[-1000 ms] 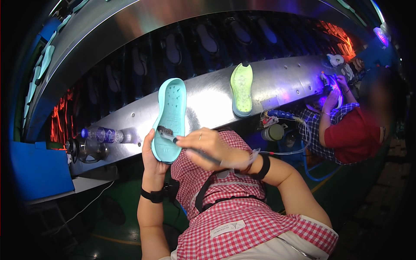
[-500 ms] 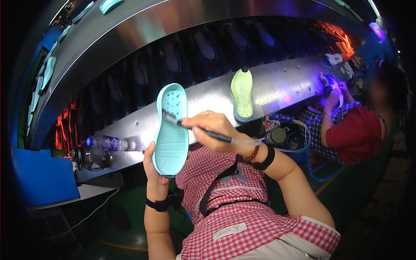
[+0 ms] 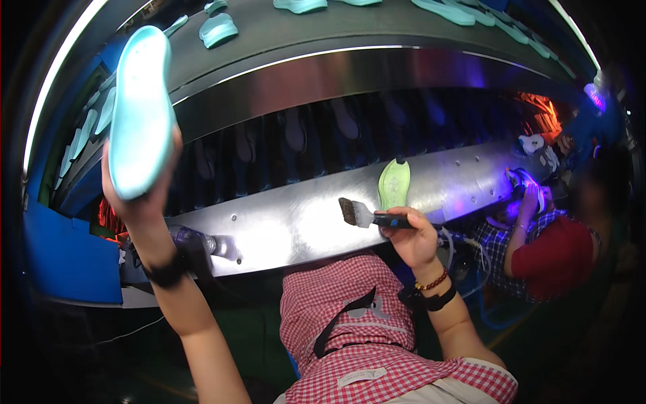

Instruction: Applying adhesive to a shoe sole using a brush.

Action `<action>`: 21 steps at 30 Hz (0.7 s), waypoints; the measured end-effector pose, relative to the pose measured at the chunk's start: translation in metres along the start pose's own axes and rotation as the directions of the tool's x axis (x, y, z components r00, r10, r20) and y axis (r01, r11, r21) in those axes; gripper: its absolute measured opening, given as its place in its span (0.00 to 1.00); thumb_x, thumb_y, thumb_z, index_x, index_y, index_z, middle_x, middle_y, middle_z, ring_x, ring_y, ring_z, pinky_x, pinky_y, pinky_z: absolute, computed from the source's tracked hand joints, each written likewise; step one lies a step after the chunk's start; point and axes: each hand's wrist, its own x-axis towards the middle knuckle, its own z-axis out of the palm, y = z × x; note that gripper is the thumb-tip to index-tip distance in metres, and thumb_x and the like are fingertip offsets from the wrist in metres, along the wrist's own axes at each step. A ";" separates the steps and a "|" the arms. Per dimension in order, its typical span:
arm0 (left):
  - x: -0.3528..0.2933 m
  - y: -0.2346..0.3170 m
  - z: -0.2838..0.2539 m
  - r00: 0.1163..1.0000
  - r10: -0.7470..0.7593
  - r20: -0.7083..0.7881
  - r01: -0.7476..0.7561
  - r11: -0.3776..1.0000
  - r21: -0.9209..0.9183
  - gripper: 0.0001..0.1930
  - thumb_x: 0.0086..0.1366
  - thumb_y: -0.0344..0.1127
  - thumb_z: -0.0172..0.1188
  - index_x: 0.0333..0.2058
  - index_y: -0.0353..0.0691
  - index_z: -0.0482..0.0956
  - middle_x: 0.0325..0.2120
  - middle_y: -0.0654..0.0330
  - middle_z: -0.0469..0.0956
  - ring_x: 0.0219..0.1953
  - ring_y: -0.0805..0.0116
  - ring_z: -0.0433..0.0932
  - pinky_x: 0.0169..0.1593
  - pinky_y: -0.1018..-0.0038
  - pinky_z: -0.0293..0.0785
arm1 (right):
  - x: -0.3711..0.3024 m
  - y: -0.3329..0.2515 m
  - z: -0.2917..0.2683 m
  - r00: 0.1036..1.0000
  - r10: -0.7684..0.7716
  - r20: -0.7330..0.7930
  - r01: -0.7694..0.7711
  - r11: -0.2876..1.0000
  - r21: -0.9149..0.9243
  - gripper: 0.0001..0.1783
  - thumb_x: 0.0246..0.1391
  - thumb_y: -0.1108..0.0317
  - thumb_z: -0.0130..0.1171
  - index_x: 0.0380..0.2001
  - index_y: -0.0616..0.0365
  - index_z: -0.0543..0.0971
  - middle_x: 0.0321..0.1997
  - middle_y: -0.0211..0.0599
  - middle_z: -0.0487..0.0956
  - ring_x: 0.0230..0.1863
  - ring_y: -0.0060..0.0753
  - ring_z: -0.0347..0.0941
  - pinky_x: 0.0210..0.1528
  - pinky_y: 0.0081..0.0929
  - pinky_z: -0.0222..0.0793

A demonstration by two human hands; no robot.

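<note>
While I watch the head view, the largest item before me is the curved steel conveyor housing (image 3: 296, 229), which spans the frame from lower left to upper right; dark slots along its middle band carry shoe soles that are too dim to tell apart. Above it runs a grey upper belt (image 3: 377, 27) with several pale turquoise soles lying along it, one of them near the top left (image 3: 219, 28). At the left edge stands a blue panel (image 3: 67, 256), just beside the housing. At the right, a co-worker in a red top and checked sleeves (image 3: 552, 256) leans toward the housing under violet light. My red-and-white checked apron (image 3: 363, 323) fills the lower centre. My left hand (image 3: 138, 202) is raised high at the left and is closed around the lower end of a turquoise shoe sole (image 3: 138, 114), holding it upright with its smooth face toward the camera, up against the edge of the upper belt and well apart from my other hand. A green sole (image 3: 393, 183) stands upright on the housing face, just above my right hand (image 3: 414, 239). That hand is closed around the dark handle of a small brush (image 3: 363, 214), whose bristles point left in front of the steel face. A black band sits on each wrist, with a bead bracelet on the right wrist.
</note>
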 end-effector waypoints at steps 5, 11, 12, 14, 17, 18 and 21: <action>0.105 0.019 -0.022 0.829 0.239 -0.505 -0.349 0.927 -0.134 0.39 0.58 0.47 0.49 0.61 0.34 0.43 0.62 0.47 0.44 0.64 0.51 0.45 0.62 0.48 0.45 | 0.004 0.007 0.006 0.997 0.073 0.009 -0.074 0.997 0.033 0.22 0.53 0.64 0.45 0.47 0.70 0.69 0.49 0.57 0.72 0.40 0.38 0.73 0.41 0.25 0.68; 0.156 -0.062 -0.007 0.925 0.375 0.066 0.011 -0.198 0.980 0.34 0.54 0.48 0.57 0.56 0.33 0.61 0.53 0.42 0.63 0.57 0.48 0.62 0.57 0.63 0.60 | 0.009 0.008 0.010 0.946 -0.323 0.002 0.272 0.793 -0.545 0.17 0.46 0.81 0.56 0.42 0.66 0.73 0.48 0.50 0.73 0.44 0.36 0.73 0.47 0.25 0.69; 0.169 -0.063 -0.023 0.913 0.333 0.237 -0.021 -0.541 0.841 0.36 0.53 0.49 0.58 0.56 0.33 0.59 0.52 0.40 0.64 0.55 0.47 0.64 0.56 0.62 0.60 | 0.008 0.006 0.016 0.862 -0.461 0.209 0.422 0.427 -0.800 0.16 0.44 0.83 0.58 0.40 0.66 0.75 0.46 0.49 0.75 0.45 0.35 0.73 0.48 0.25 0.70; 0.189 -0.065 -0.025 0.943 0.326 0.060 0.175 -0.643 0.745 0.44 0.50 0.54 0.58 0.59 0.32 0.53 0.53 0.38 0.62 0.57 0.46 0.62 0.59 0.64 0.58 | 0.013 -0.002 0.029 0.670 -0.514 0.536 0.588 -0.076 -0.806 0.15 0.39 0.84 0.60 0.36 0.65 0.76 0.43 0.47 0.76 0.40 0.39 0.75 0.40 0.26 0.72; 0.205 -0.060 -0.019 0.974 0.221 -0.043 0.180 -0.652 0.737 0.50 0.50 0.61 0.57 0.60 0.30 0.47 0.55 0.36 0.60 0.58 0.47 0.60 0.60 0.65 0.54 | 0.015 -0.008 0.030 0.567 -0.394 0.723 0.676 -0.279 -0.682 0.17 0.36 0.81 0.58 0.35 0.63 0.78 0.43 0.43 0.76 0.38 0.37 0.74 0.36 0.25 0.72; 0.205 -0.060 -0.010 0.981 0.137 -0.140 0.195 -0.617 0.762 0.51 0.51 0.63 0.57 0.61 0.29 0.45 0.55 0.35 0.59 0.59 0.47 0.59 0.61 0.67 0.53 | 0.016 -0.009 0.029 0.548 -0.387 0.742 0.682 -0.307 -0.664 0.16 0.36 0.80 0.58 0.35 0.63 0.78 0.43 0.43 0.75 0.38 0.37 0.73 0.36 0.26 0.72; 0.206 -0.049 0.000 0.968 0.050 -0.244 0.220 -0.635 0.741 0.56 0.48 0.67 0.55 0.62 0.31 0.40 0.56 0.35 0.57 0.60 0.49 0.57 0.61 0.67 0.52 | 0.017 -0.011 0.030 0.534 -0.365 0.763 0.680 -0.351 -0.644 0.18 0.35 0.80 0.60 0.36 0.63 0.78 0.42 0.43 0.76 0.38 0.37 0.74 0.36 0.24 0.73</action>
